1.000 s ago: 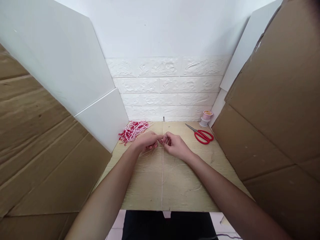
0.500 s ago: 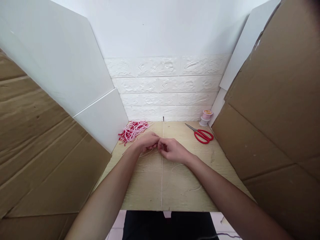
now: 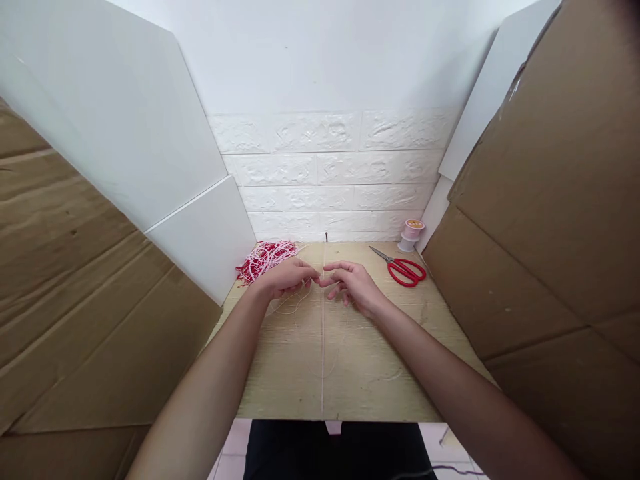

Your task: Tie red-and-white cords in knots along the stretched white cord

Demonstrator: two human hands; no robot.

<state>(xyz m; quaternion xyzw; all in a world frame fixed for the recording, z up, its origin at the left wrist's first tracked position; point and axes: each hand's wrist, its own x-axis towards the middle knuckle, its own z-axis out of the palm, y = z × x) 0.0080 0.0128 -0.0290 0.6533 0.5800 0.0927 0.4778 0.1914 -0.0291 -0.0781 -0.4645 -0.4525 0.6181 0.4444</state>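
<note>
A pale cord (image 3: 323,353) runs straight from the nail (image 3: 326,236) at the back of the board down to its front edge. Left of the cord, my left hand (image 3: 290,275) is closed, its thumb and forefinger pinched on a thin pale thread (image 3: 296,312). Loops of that thread hang below the fingers and lie across the wood. My right hand (image 3: 353,285) is at the cord from the other side, its fingers spread and the tips close to my left fingertips. Whether its fingertips touch the thread is too small to tell.
Red and pink cords (image 3: 265,259) lie tangled at the back left of the wooden board (image 3: 280,380). Red-handled scissors (image 3: 400,267) rest at the back right, before two stacked thread spools (image 3: 412,235). Cardboard panels (image 3: 540,200) flank both sides; a white brick-patterned wall stands behind.
My right hand's fingers have uncurled and spread, where they were pinched before. My left hand has shifted slightly left and stays pinched. The thread's loops have moved over the board.
</note>
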